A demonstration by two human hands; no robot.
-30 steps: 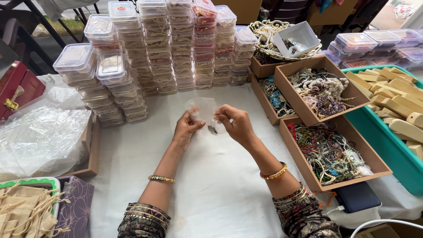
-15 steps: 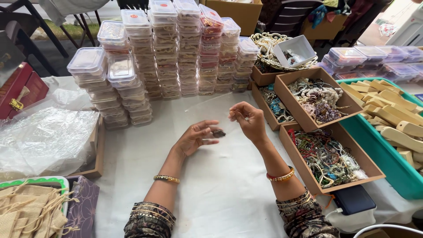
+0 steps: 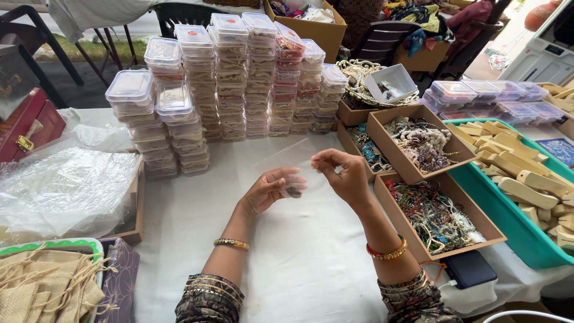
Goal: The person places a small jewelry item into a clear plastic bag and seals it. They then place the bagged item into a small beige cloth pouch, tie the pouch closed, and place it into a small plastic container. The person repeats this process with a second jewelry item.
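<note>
Both our forearms reach forward and angle in toward each other. Our left hand [image 3: 267,190] sits palm up, fingers loosely curled, thumb tucked in. Our right hand [image 3: 342,174] hangs just beside it, wrist bent, fingertips in a pinching grip. Bangles ride on both wrists.

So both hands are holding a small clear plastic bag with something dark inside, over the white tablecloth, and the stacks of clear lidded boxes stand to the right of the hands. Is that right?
Not quite. In the head view the stacks of clear lidded boxes stand behind the hands, toward the left. The rest holds: the left hand and right hand hold a small clear bag over the white tablecloth.
</note>
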